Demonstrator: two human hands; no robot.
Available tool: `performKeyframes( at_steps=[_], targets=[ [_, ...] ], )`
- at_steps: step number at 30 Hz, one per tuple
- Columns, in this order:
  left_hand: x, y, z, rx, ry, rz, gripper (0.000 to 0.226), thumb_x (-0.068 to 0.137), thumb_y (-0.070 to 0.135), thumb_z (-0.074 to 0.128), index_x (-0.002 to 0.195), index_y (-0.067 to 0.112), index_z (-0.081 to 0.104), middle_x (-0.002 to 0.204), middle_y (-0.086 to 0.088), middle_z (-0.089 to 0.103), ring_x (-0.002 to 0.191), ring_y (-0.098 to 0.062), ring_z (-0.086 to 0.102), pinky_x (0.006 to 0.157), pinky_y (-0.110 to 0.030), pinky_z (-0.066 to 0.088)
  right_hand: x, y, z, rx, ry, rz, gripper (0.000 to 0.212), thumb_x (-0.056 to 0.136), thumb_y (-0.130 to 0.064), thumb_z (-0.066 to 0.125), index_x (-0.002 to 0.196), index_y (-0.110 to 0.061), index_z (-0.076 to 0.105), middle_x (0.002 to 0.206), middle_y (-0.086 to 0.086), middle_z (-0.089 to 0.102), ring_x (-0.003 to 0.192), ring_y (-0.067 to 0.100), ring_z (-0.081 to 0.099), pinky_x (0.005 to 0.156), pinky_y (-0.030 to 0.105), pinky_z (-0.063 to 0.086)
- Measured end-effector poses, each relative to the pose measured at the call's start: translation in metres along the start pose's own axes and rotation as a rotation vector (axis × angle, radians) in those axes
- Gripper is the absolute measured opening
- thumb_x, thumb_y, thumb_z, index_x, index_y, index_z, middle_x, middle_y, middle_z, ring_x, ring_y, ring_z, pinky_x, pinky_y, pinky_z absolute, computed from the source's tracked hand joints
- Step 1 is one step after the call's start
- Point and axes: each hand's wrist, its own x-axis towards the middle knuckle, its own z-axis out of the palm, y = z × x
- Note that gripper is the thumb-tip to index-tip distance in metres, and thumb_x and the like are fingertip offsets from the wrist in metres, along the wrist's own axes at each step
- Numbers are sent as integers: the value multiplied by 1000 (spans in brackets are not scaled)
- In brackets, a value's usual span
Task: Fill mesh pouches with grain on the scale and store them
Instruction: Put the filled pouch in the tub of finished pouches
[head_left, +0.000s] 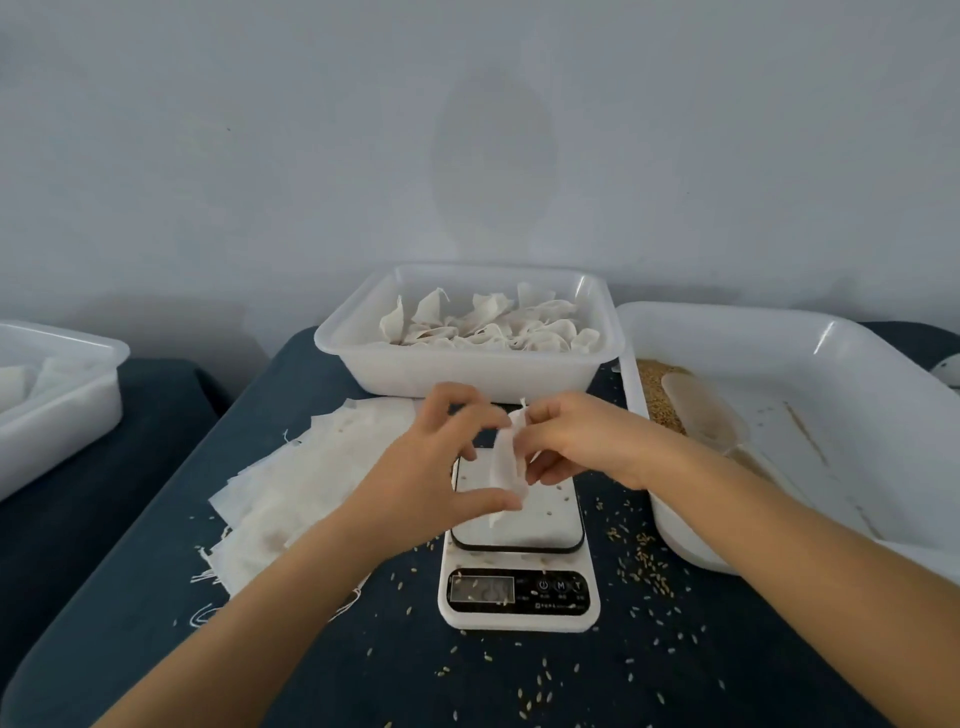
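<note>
Now we hold a pouch (506, 462) above the scale (519, 566) | right hand (582, 441) pinches its top | left hand (436, 467) pinches its bottom corner | scale buttons read M, T; display unreadable

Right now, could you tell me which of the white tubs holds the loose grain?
The tub on the right, with grain and a scoop; the other two hold pouches.
</note>
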Motion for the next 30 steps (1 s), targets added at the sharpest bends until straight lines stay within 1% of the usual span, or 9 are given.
performKeyframes(
  at_steps=[3, 7, 9, 13, 18, 21, 25, 27, 30],
  targets=[
    [3, 1, -4, 235, -66, 248, 35, 75, 35, 76, 106, 29, 61, 124, 8, 37, 84, -10, 50, 69, -23, 48, -6, 3, -4, -51, -38, 2, 4, 85, -7, 64, 88, -9, 65, 77, 3, 69, 65, 8, 67, 63, 19, 55],
    [12, 5, -3, 325, -134, 386, 46, 77, 32, 74, 115, 28, 47, 128, 4, 34, 84, -14, 51, 64, -28, 49, -14, 4, -9, -64, -61, -38, 7, 83, -4, 68, 88, -9, 64, 79, 2, 69, 71, 10, 69, 68, 20, 56],
    [16, 6, 0, 290, -141, 389, 46, 79, 31, 72, 116, 24, 46, 127, -1, 43, 85, -13, 52, 67, -28, 50, -17, 5, -10, -54, -77, -73, 15, 82, -1, 68, 91, -12, 66, 80, -2, 70, 75, 10, 69, 68, 19, 55],
    [20, 7, 4, 287, -139, 402, 29, 78, 23, 75, 101, 11, 63, 115, -8, 57, 86, -21, 60, 69, -36, 54, -20, 10, -11, -44, -75, -64, 21, 80, 3, 69, 95, -10, 66, 83, 2, 70, 77, 11, 69, 67, 18, 54],
    [22, 11, 1, 413, -165, 455, 45, 73, 19, 79, 113, 13, 59, 110, -13, 59, 78, -22, 60, 62, -27, 50, -22, 16, -15, 29, -72, -42, 18, 82, 2, 67, 97, -8, 68, 80, -1, 68, 75, 9, 67, 70, 20, 55],
    [24, 14, 2, 389, -163, 434, 25, 74, 19, 78, 95, 10, 68, 105, -13, 61, 74, -20, 60, 64, -22, 47, -23, 16, -13, 53, -77, -44, 16, 81, -1, 70, 94, -10, 70, 79, -2, 70, 75, 10, 69, 68, 19, 54],
    [23, 8, 2, 380, -167, 345, 17, 77, 22, 76, 77, 8, 66, 109, -14, 59, 83, -23, 62, 67, -30, 51, -23, 14, -15, 111, -10, -31, 15, 82, 0, 70, 93, -9, 68, 77, 2, 71, 71, 14, 71, 62, 18, 55],
    [21, 4, 3, 359, -117, 281, 14, 80, 20, 73, 78, 8, 67, 112, -14, 57, 87, -22, 61, 72, -28, 48, -23, 14, -20, 57, 53, -34, 13, 84, -1, 67, 92, -11, 67, 80, 5, 71, 68, 12, 71, 61, 18, 55],
    [19, 4, 7, 261, -2, 246, 7, 81, 13, 71, 79, 8, 67, 97, -6, 60, 77, -12, 56, 68, -27, 49, -23, 16, -23, -64, 101, -30, 9, 87, -6, 65, 90, -14, 67, 79, 2, 70, 64, 6, 69, 59, 15, 53]
  ],
)
